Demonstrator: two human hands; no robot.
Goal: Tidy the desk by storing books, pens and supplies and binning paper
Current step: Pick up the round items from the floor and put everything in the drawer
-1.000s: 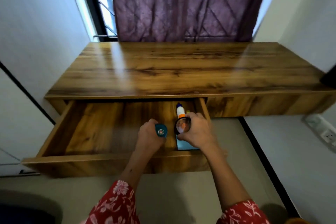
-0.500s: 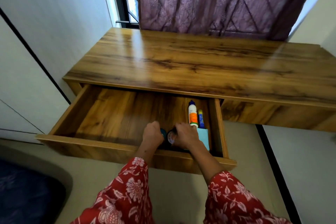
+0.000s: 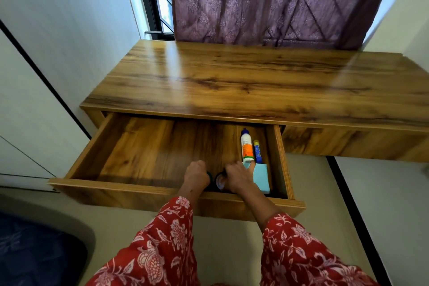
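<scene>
Open drawer [image 3: 148, 155]: glue bottle [image 3: 246, 146], glue stick [image 3: 257, 151], blue pad [image 3: 261, 177].

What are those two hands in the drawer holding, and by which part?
Each grips a small round roll, seemingly tape, around its rim: the left hand a teal one, the right hand a dark one. Both rolls are mostly hidden.

Both hands, left hand [image 3: 196, 175] and right hand [image 3: 236, 179], inside open drawer [image 3: 144, 190].
</scene>
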